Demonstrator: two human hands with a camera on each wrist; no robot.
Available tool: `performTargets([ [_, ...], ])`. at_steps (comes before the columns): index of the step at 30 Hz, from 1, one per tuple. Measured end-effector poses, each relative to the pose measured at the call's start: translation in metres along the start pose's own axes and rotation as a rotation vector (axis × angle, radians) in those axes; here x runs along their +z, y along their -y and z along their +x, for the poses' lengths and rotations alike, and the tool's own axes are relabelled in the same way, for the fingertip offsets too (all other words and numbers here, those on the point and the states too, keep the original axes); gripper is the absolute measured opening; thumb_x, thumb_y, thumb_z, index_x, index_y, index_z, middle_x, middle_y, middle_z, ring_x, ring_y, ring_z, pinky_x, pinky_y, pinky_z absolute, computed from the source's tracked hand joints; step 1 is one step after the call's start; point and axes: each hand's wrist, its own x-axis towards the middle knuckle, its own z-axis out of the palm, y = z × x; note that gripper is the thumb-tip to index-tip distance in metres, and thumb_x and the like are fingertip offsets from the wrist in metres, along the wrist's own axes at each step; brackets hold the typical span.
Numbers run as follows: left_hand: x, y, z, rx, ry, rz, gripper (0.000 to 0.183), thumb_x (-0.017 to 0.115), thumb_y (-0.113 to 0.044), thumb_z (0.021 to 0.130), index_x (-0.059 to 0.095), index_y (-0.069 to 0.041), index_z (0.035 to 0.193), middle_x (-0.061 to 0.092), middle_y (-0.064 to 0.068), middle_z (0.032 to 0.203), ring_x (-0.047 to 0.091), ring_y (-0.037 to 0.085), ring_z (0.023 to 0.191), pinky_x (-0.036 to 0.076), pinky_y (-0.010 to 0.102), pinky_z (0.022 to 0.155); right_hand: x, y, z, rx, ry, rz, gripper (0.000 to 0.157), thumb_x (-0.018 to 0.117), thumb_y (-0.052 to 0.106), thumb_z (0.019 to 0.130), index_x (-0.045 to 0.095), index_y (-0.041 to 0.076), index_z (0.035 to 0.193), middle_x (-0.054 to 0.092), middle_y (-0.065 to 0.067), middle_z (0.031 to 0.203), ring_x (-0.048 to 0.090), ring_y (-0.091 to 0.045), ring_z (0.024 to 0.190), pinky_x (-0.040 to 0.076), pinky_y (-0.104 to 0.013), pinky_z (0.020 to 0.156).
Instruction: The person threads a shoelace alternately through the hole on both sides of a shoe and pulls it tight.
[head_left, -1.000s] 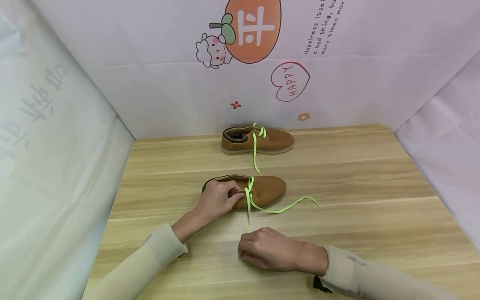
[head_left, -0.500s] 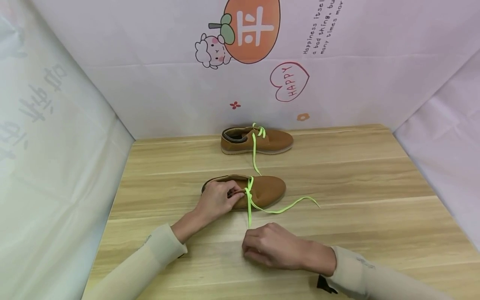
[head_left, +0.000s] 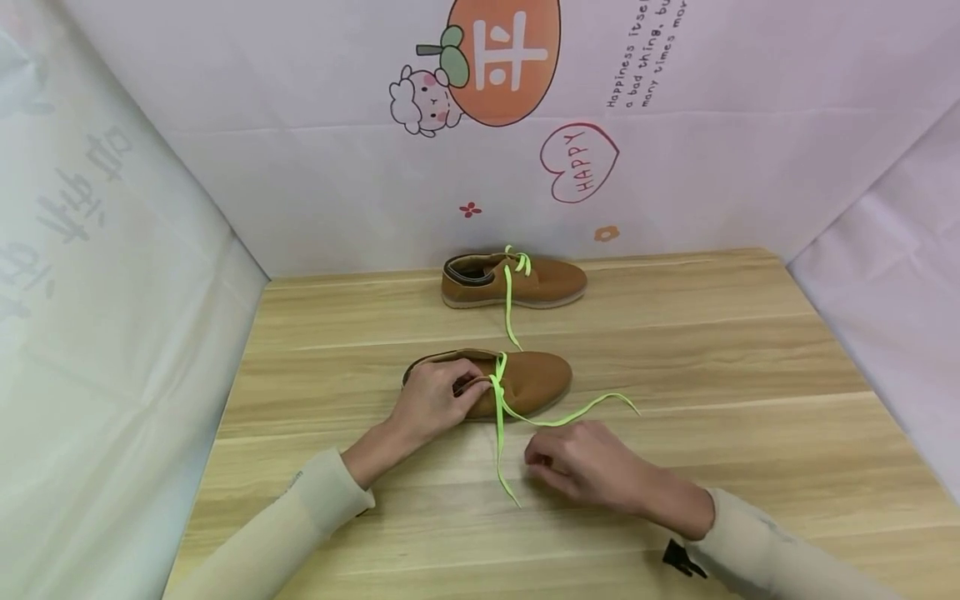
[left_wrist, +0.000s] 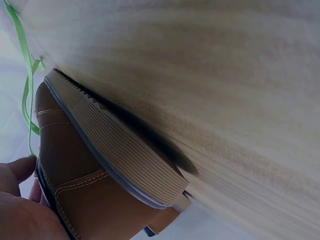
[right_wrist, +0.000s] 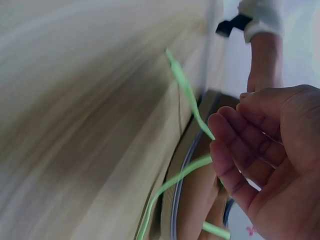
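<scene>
A brown shoe with a neon green lace lies sideways in front of me, toe to the right. My left hand pinches the edge of its opening just beside the lace. In the left wrist view, the thumb rests by the lace above the shoe's ribbed sole. One lace end hangs toward me on the table; the other trails off to the right. My right hand hovers right of the hanging end, fingers loosely curled and holding nothing. The right wrist view shows its fingers before the lace.
A matching brown shoe stands behind, near the back wall, its green lace hanging onto the wooden table. White printed sheets enclose the back and both sides.
My right hand has let go of the lace end and moved right and away from me. The freed end now lies on the table. My left hand stays in place.
</scene>
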Motion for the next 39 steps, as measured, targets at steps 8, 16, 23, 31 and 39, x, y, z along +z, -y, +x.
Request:
performTargets([
  [8,-0.006,-0.001,0.004,-0.012,-0.073,-0.1,0.003,0.076,-0.009,0.097,0.078,-0.006,0.096,0.079,0.001,0.091,0.072,0.01,0.079,0.059,0.026,0.071,-0.026,-0.03,-0.019,0.257,0.007,-0.024,0.013,0.083,0.005,0.089,0.075,0.015,0.088,0.072,0.011,0.08,0.063,0.001,0.072,0.055,-0.022,0.063],
  [16,-0.016,-0.001,0.015,0.003,-0.153,-0.115,0.009,0.076,0.0,0.094,0.077,-0.001,0.103,0.079,0.01,0.098,0.076,0.019,0.089,0.063,0.034,0.078,-0.046,-0.065,-0.039,0.48,-0.013,-0.104,0.01,0.085,0.005,0.087,0.076,0.01,0.091,0.072,0.006,0.078,0.064,-0.005,0.07,0.054,-0.027,0.061],
  [23,-0.018,0.002,0.022,-0.081,-0.054,0.04,0.025,0.08,-0.007,0.093,0.077,-0.007,0.118,0.079,0.008,0.115,0.076,0.024,0.108,0.061,0.041,0.09,-0.051,-0.086,-0.053,0.578,-0.005,-0.152,0.02,0.089,0.013,0.085,0.076,0.002,0.096,0.073,-0.001,0.08,0.065,-0.01,0.068,0.055,-0.031,0.059],
  [31,-0.015,0.003,0.027,-0.147,0.075,0.125,0.024,0.083,-0.013,0.093,0.08,-0.009,0.116,0.079,0.005,0.117,0.075,0.024,0.109,0.061,0.044,0.089,-0.05,-0.096,-0.06,0.644,0.062,-0.175,0.019,0.09,0.021,0.084,0.078,0.007,0.092,0.068,0.004,0.076,0.058,-0.009,0.067,0.05,-0.034,0.059],
  [39,-0.012,0.002,0.029,-0.188,0.115,0.153,0.021,0.082,-0.016,0.094,0.081,-0.011,0.114,0.08,0.004,0.113,0.077,0.024,0.103,0.063,0.043,0.081,-0.039,-0.102,-0.063,0.647,0.087,-0.201,0.01,0.087,0.014,0.086,0.078,0.009,0.088,0.071,0.002,0.078,0.064,-0.011,0.069,0.054,-0.036,0.06],
])
